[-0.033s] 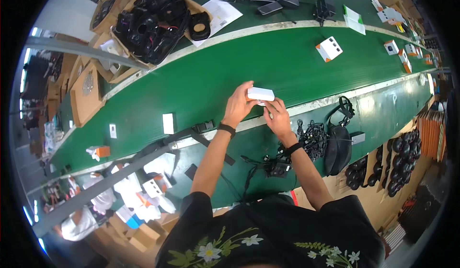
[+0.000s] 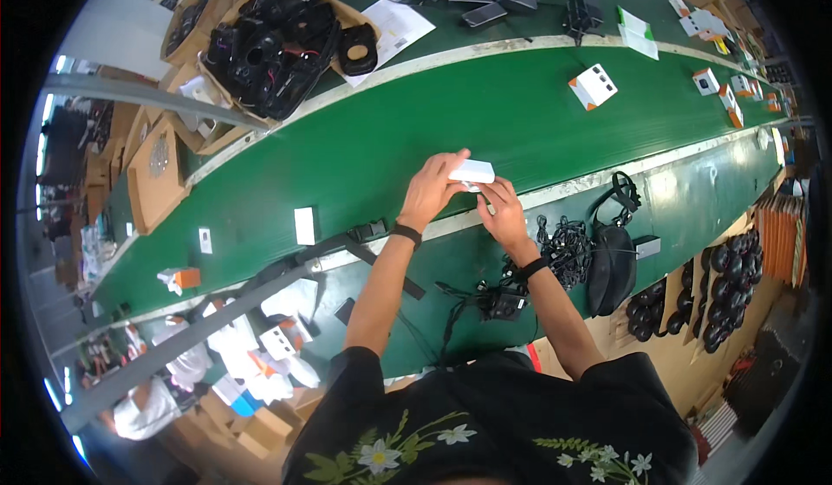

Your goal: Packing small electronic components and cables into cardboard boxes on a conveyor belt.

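A small white box [image 2: 473, 171] is held up between my two hands, above the near side of the green belt. My left hand [image 2: 427, 192] grips its left end, with a finger stretched along the far edge and the thumb beneath. My right hand [image 2: 500, 210] pinches at the box's near lower side with bent fingers. Something small and pale shows between the fingertips under the box, too small to make out. Both wrists wear dark bands.
A white-and-orange box [image 2: 594, 86] sits farther along the green belt [image 2: 373, 138]. Tangled black cables [image 2: 565, 255] and a black pouch [image 2: 613, 268] lie on the near bench. A carton of black parts [image 2: 273, 47] stands at the far left. A grey rail [image 2: 195, 329] crosses the left side.
My left finger has slid slightly right along the box's far edge. The box has tilted a little, and the right hand stays nearly in place.
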